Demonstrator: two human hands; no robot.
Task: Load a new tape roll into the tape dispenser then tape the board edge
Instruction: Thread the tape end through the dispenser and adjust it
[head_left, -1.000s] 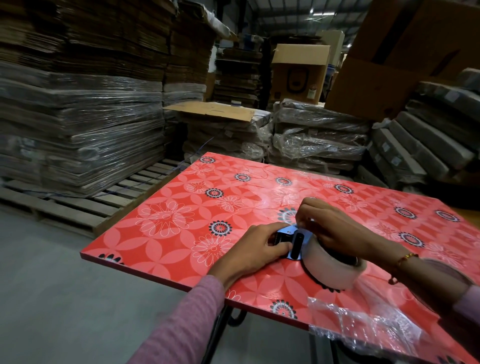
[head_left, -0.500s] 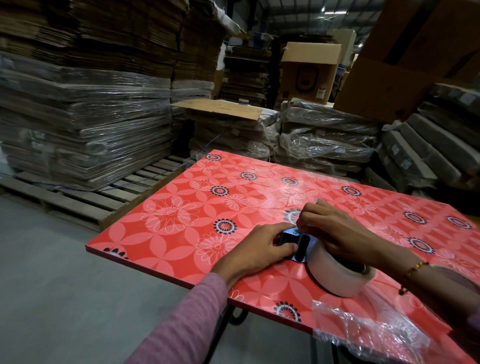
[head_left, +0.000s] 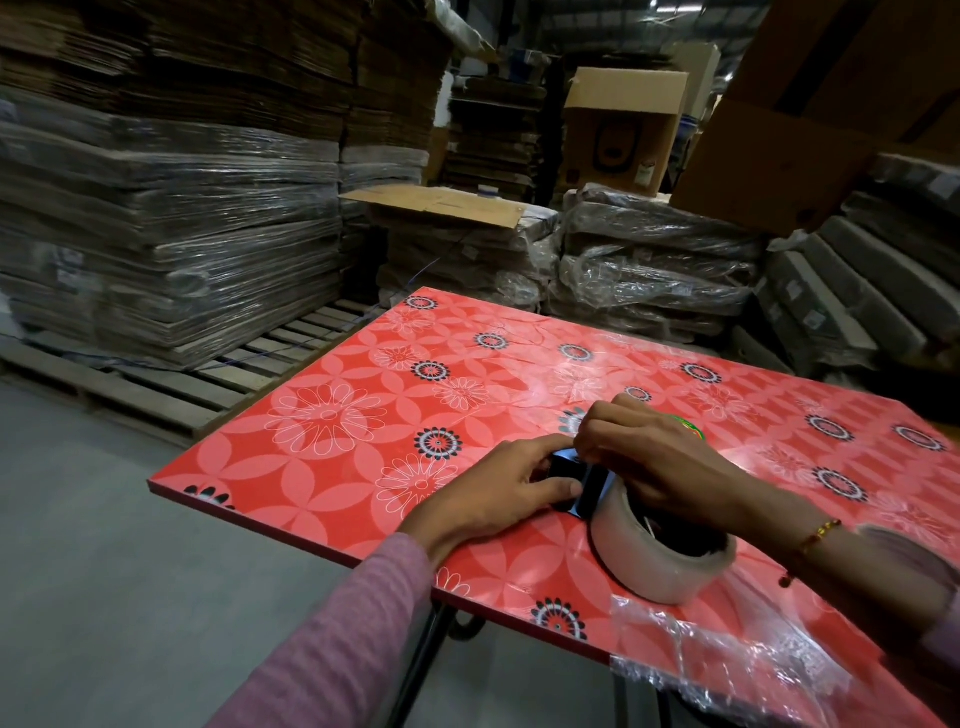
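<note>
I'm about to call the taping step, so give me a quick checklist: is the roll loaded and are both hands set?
1. Tape roll seated in dispenser: cannot tell; hands cover the join.
2. Left hand holds the dispenser: ok.
3. Right hand pinching at the dispenser's top: ok.
4. Tape end threaded through: cannot tell.
5. Board edge taped: not ok; the near edge shows bare.
6. Loose plastic wrap overhanging the near edge: not ok.

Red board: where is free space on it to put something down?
Free: the red board left of the left hand, to its left corner, and the far side beyond both hands. Crowded: near-right part, with the tape roll, right hand and plastic wrap.
</note>
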